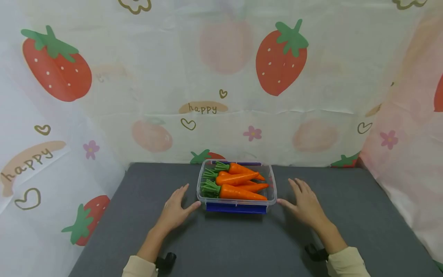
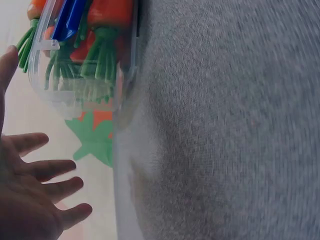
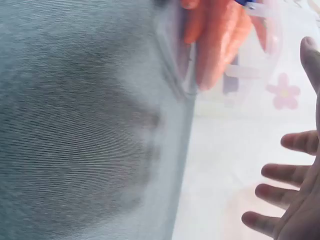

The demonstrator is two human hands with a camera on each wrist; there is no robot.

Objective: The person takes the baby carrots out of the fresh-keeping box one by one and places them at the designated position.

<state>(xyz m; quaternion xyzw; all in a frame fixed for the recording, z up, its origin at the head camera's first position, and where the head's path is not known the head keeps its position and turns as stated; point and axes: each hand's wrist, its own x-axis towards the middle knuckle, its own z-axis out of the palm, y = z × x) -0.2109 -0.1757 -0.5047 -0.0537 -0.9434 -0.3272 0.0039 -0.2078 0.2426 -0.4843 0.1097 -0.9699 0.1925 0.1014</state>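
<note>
A clear plastic container [image 1: 272, 188] with blue clips holds several orange carrots [image 1: 238, 178], their green stems pointing left. Left of it is my left hand [image 1: 174, 211], fingers spread and straight, with the thumb close to the near left corner. My right hand [image 1: 306, 206] mirrors it on the other side, its thumb by the near right corner. In the left wrist view the container's stem end [image 2: 75, 95] is beside the left fingers, which hold nothing. The right wrist view shows carrot tips [image 3: 220, 45] through the plastic, apart from the right hand [image 3: 300, 200].
The container is near the back edge of a dark grey table [image 1: 235, 246]. Behind it hangs a pale cloth [image 1: 155, 77] printed with strawberries, hearts and flowers, which also covers both sides. A black strap device [image 1: 167, 261] sits on the left wrist, another [image 1: 316, 252] on the right.
</note>
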